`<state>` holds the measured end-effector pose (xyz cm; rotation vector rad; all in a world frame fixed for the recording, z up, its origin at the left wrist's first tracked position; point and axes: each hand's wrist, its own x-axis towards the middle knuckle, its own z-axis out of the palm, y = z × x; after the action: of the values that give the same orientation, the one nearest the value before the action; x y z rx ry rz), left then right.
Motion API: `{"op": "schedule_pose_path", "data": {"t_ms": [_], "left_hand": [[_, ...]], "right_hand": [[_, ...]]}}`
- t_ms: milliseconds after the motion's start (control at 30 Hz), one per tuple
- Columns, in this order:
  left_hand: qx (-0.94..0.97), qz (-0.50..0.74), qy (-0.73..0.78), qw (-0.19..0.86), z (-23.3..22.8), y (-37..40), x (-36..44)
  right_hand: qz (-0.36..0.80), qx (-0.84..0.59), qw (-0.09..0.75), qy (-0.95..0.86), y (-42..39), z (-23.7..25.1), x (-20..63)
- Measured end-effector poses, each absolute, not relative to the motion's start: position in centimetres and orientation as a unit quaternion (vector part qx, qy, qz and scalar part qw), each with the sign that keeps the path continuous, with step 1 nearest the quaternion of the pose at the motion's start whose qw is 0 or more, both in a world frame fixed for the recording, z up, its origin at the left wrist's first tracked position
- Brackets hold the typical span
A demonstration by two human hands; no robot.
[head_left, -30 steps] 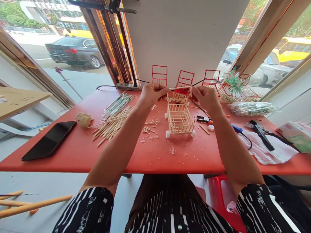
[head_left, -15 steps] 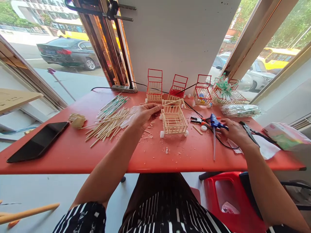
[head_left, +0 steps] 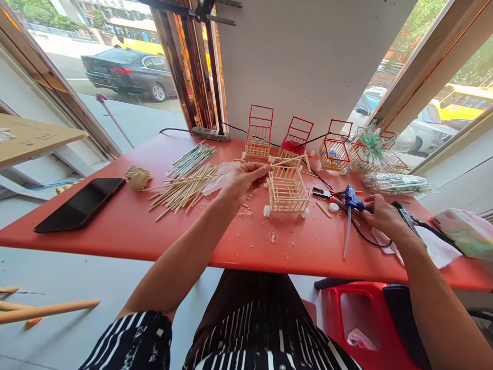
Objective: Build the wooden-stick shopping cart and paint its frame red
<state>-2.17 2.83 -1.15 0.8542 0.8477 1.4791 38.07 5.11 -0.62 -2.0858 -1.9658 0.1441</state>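
A thin pale wooden stick (head_left: 290, 160), with a short piece angled down at its far end, is pinched between the thumb and fingers of the left hand (head_left: 244, 180). By the right hand (head_left: 385, 216), the handle of a blue glue gun (head_left: 351, 199) is gripped, a translucent glue stick (head_left: 347, 234) trailing toward six o'clock; whether the gun is lifted cannot be told. Just below the held stick, a pale slatted wooden cart (head_left: 288, 206) with white wheels is stood on the red tabletop (head_left: 239, 246). From this cart, orange-handled pliers (head_left: 322, 193) are seen at three o'clock, and loose pale wooden sticks (head_left: 183, 195) are heaped at nine, with a black phone (head_left: 79, 204) laid farther out. Red-framed slatted carts (head_left: 260, 141) are lined up from eleven to two o'clock.
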Motion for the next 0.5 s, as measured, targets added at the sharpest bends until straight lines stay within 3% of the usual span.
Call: {"op": "schedule_pose_path", "data": {"t_ms": [267,500], "left_hand": [[0.346,0.654,0.352,0.574,-1.1,3.0,-2.8],[0.335,0.641,0.348,0.596,-1.5,3.2,-2.8]], "right_hand": [[-0.038,-0.756,0.135,-0.640,4.3,-0.6,36.5],[-0.059,-0.733,0.274,-0.620,1.8,1.4,36.1]]}}
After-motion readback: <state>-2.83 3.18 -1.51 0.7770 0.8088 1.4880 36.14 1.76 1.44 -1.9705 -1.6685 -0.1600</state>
